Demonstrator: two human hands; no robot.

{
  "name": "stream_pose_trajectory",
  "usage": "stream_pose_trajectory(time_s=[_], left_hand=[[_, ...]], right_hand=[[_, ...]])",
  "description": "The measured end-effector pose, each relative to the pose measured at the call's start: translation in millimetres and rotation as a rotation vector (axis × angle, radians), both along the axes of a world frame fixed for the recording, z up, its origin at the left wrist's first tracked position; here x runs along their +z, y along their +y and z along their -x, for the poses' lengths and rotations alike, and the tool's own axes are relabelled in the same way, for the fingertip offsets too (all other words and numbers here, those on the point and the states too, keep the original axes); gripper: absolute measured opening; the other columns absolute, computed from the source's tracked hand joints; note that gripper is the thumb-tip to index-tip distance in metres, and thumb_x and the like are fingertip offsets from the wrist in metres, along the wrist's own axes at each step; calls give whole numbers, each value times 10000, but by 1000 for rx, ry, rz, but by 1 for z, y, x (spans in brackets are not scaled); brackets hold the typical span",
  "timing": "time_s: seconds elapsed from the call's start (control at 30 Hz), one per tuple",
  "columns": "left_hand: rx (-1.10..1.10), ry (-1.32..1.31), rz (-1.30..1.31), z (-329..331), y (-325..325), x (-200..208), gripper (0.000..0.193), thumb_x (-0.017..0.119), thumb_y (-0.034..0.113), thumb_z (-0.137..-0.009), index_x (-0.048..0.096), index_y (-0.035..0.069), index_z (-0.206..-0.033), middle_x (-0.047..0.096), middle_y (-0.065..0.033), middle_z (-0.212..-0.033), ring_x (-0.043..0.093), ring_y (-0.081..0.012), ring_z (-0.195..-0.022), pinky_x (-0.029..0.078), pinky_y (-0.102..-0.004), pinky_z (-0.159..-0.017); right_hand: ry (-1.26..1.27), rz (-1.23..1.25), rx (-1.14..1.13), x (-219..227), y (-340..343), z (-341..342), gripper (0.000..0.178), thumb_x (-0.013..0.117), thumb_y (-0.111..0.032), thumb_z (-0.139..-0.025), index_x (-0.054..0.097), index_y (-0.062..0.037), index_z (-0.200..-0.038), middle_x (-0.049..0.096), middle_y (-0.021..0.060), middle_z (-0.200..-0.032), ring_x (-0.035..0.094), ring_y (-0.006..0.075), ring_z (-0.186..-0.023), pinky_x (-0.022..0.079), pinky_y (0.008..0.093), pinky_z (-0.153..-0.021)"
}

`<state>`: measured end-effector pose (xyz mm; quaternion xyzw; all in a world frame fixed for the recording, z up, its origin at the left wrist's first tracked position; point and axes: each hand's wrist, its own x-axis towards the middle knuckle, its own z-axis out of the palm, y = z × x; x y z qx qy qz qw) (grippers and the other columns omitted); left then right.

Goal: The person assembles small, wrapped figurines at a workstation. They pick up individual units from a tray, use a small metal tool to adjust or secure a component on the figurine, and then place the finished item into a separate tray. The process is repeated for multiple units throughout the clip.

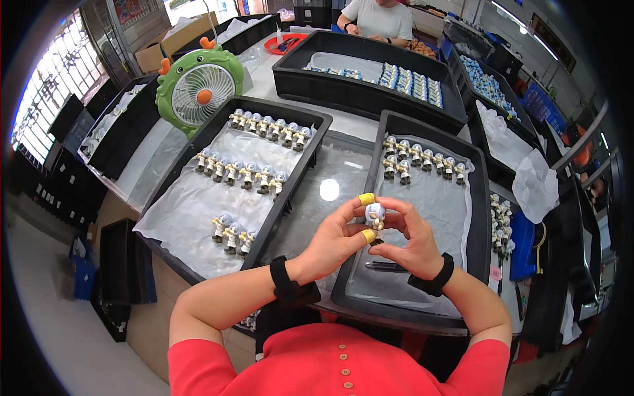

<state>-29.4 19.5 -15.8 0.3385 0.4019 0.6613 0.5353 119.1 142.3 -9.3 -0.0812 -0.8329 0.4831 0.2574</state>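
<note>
Between my two hands, over the near part of the right black tray [480, 218], is a small figurine [375, 214] with a pale blue-grey head and dark feet. My left hand [337, 237] pinches it from the left, with yellow finger covers on the thumb and a fingertip. My right hand [417, 241] closes on it from the right, fingers around the head and thumb near the feet. Two rows of like figurines [427, 160] stand at the far end of this tray on a white liner. Dark pens [386, 266] lie in it below my hands.
To the left, another black tray [321, 122] holds several rows of figurines. A green cartoon fan [201, 89] stands beyond it. Across the table are a large tray [290, 78] of blue-and-white pieces and a red dish [281, 43]. A co-worker [380, 20] sits behind. More figurines [500, 224] lie at right.
</note>
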Motion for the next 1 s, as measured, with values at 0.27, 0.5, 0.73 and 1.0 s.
stream_pose_trajectory(time_s=[0.27,0.5,0.73,1.0], left_hand=[[23,23,11,-1,-1,1,548,592,1,-883,354,41,-1375,477,-95,-1234,560,-181,-1096,489,-296,-902],[27,45,26,0,-1,3,579,587,-10,-868,315,24,-1377,474,-124,-1241,570,-178,-1080,503,-293,-878],[27,31,17,-1,-1,0,563,602,-6,-870,350,52,-1370,463,-86,-1235,561,-160,-1060,501,-278,-865],[43,65,16,-2,-1,0,583,610,-12,-859,340,47,-1373,443,-92,-1254,556,-161,-1059,503,-279,-864]], right_hand=[[-30,-33,9,0,0,0,781,839,-154,-653,428,-86,-1314,549,92,-1232,607,214,-993,497,338,-881],[-48,-126,-19,5,-2,1,806,832,-116,-642,419,-93,-1334,537,92,-1225,589,211,-1001,488,328,-858],[-29,-146,-18,5,-1,0,788,828,-101,-644,437,-101,-1328,545,87,-1211,584,198,-981,484,315,-836],[-28,-130,-9,3,0,0,780,828,-100,-644,439,-101,-1320,544,77,-1247,580,201,-992,484,320,-843]])
